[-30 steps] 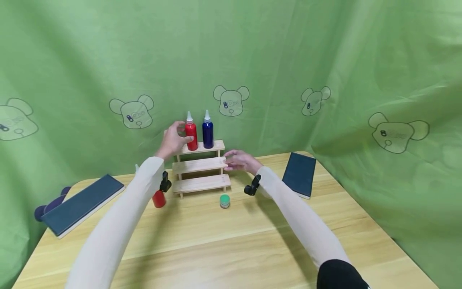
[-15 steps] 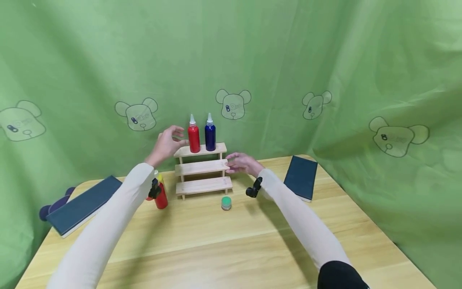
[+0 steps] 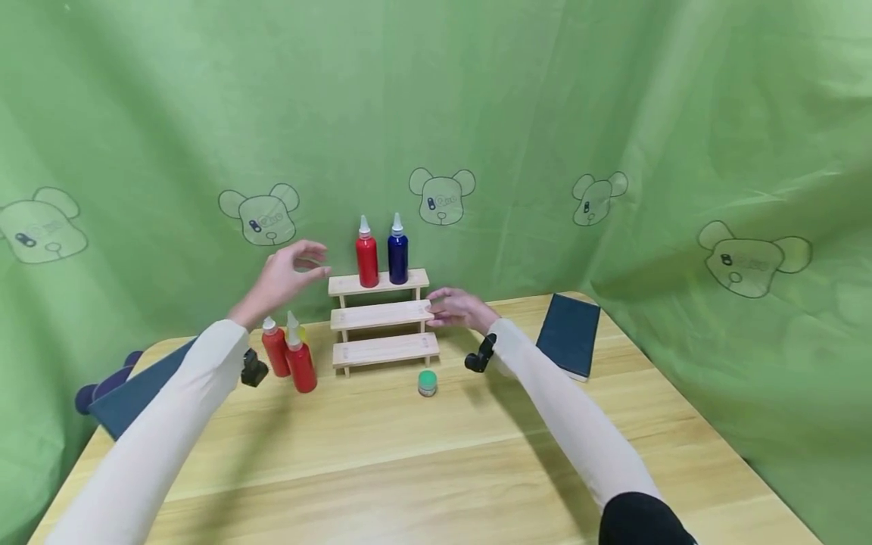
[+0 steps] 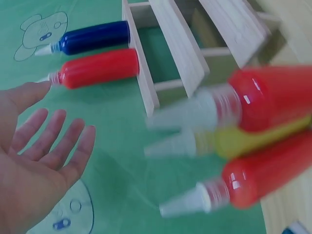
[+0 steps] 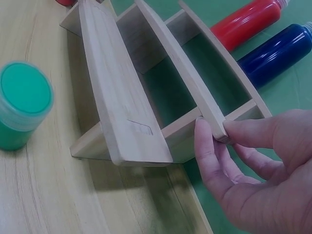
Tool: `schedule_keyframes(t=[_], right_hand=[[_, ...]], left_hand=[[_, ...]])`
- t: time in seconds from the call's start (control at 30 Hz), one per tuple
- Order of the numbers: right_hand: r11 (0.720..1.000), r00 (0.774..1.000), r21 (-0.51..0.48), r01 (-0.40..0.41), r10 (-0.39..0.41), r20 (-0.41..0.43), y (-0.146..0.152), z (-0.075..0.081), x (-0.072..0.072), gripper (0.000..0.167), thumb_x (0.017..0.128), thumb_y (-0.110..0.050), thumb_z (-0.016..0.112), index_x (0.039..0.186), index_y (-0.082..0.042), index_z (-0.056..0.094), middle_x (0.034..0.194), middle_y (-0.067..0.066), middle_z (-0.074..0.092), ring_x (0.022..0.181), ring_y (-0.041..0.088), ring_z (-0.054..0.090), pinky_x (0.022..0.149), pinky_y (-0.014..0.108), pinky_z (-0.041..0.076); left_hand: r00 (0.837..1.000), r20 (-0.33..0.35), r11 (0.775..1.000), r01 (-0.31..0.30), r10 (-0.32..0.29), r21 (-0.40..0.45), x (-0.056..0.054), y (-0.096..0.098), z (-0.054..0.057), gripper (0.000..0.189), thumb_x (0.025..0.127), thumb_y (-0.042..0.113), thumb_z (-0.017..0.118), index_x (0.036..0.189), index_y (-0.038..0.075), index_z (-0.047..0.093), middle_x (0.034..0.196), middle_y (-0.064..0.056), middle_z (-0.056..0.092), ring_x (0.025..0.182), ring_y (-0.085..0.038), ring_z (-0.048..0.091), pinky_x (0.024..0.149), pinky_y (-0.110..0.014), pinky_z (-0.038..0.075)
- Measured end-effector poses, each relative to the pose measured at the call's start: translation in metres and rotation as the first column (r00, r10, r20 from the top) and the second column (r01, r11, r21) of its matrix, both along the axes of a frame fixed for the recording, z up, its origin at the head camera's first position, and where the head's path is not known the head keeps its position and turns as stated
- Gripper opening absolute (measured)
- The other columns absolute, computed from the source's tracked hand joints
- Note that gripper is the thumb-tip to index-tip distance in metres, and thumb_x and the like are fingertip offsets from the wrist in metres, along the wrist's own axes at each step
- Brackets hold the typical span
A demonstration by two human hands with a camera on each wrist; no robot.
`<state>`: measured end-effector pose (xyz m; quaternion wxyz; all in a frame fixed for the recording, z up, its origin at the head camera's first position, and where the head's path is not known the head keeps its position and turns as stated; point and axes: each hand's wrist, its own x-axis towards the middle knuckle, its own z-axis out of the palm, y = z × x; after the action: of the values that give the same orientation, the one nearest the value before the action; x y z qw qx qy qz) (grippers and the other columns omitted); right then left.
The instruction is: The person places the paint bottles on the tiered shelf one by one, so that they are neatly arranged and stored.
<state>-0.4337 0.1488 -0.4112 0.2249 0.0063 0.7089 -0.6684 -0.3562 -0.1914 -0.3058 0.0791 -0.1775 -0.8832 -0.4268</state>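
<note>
A red squeeze bottle (image 3: 367, 261) and a dark blue squeeze bottle (image 3: 398, 259) stand upright on the top step of a three-step wooden rack (image 3: 381, 314). My left hand (image 3: 282, 277) hovers left of the red bottle, fingers spread and holding nothing. At the right end of the rack, my right hand (image 5: 258, 170) pinches the end of the middle step between thumb and fingers. Below my left hand, two more red squeeze bottles (image 3: 301, 367) stand on the table. Between them is a yellow squeeze bottle (image 4: 253, 140), mostly hidden in the head view.
In front of the rack sits a small jar with a green lid (image 3: 427, 382). A dark blue book (image 3: 568, 335) lies at the right; another dark book (image 3: 139, 393) at the left is partly covered by my sleeve. Behind the table hangs a green curtain (image 3: 504, 98).
My left hand has let go of the red bottle on the top step and moved left, away from it. My right hand keeps its place at the rack.
</note>
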Motion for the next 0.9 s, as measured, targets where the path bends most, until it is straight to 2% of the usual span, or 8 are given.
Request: schedule_keyframes(t=[0.17,0.33,0.5,0.67,0.9], right_hand=[[1.0,1.0,-0.014,-0.01,0.011,0.01,0.001,0.002,0.0,0.046,0.101,0.011,0.056,0.145,0.006,0.042,0.099,0.011,0.06,0.08,0.018,0.066,0.076,0.024,0.063],[1.0,1.0,0.009,-0.023,0.023,0.006,-0.001,0.006,-0.002,0.048,0.101,0.011,0.055,0.146,0.006,0.041,0.099,0.011,0.059,0.077,0.018,0.066,0.075,0.023,0.063],[1.0,1.0,0.001,-0.013,0.013,0.01,0.002,0.006,-0.002,0.048,0.101,0.011,0.054,0.146,0.006,0.041,0.1,0.012,0.059,0.077,0.018,0.066,0.074,0.023,0.063],[1.0,1.0,0.001,-0.013,0.013,0.015,0.005,0.004,-0.002,0.049,0.101,0.011,0.054,0.148,0.006,0.04,0.101,0.012,0.061,0.078,0.019,0.067,0.075,0.024,0.063],[1.0,1.0,-0.003,-0.027,0.027,0.006,0.006,0.003,-0.001,0.051,0.102,0.01,0.054,0.15,0.007,0.038,0.102,0.012,0.061,0.082,0.018,0.067,0.078,0.025,0.063]], left_hand=[[1.0,-0.003,0.999,0.0,0.0,-0.052,0.021,-0.025,0.004,0.049,0.102,0.016,0.068,0.146,0.0,0.053,0.145,-0.024,0.059,0.131,-0.043,0.058,0.114,-0.058,0.046],[0.999,-0.023,0.997,-0.037,0.035,-0.062,0.035,-0.05,-0.004,0.046,0.104,0.017,0.067,0.144,0.0,0.054,0.142,-0.026,0.06,0.128,-0.043,0.06,0.11,-0.061,0.049],[0.997,-0.024,0.996,-0.071,0.07,-0.053,0.042,-0.066,-0.017,0.046,0.104,0.02,0.067,0.144,-0.001,0.054,0.141,-0.027,0.061,0.126,-0.044,0.06,0.108,-0.061,0.049],[0.996,-0.012,0.994,-0.086,0.085,-0.07,0.045,-0.078,-0.034,0.049,0.105,0.026,0.066,0.145,0.0,0.054,0.14,-0.026,0.061,0.125,-0.044,0.061,0.103,-0.061,0.053],[0.994,0.065,0.995,-0.081,0.085,-0.064,0.049,-0.09,-0.065,0.053,0.105,0.029,0.067,0.148,0.001,0.051,0.146,-0.027,0.057,0.13,-0.047,0.059,0.103,-0.062,0.054]])
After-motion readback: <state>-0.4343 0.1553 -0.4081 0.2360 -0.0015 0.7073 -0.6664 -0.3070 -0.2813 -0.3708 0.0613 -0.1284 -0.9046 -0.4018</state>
